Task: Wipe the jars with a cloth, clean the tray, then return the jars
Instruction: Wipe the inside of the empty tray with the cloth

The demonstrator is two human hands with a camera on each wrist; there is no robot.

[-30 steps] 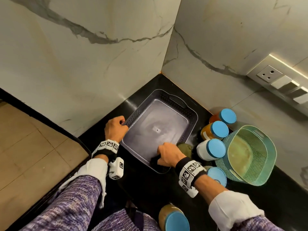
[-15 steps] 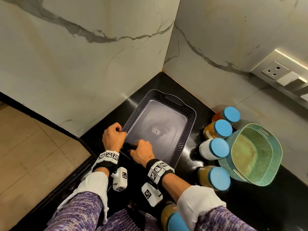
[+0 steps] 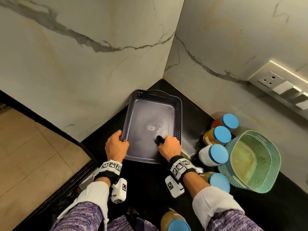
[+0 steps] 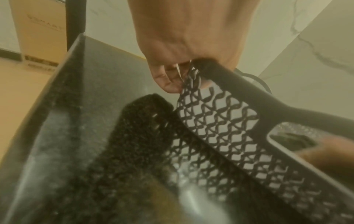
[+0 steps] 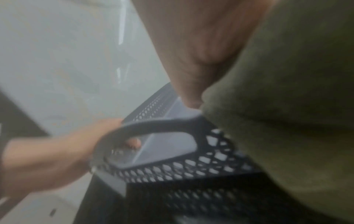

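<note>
Tray getting wiped out in the corner, jars parked off to the side.

The dark perforated tray [image 3: 150,104] is kept on the black worktop [image 3: 193,110] in the marble corner, its left rim gripped by the left hand [image 3: 116,145], fingers curled over the edge. A dark cloth [image 3: 159,139] is held bunched in the right hand [image 3: 170,146] and pressed on the tray floor near the right wall. The blue-lidded jars [image 3: 218,154] are lined up just right of the tray, beside a teal basket [image 3: 255,161]. No jar label can be read; faint print on a cardboard box [image 4: 44,28] in the left wrist view is too blurred.
</note>
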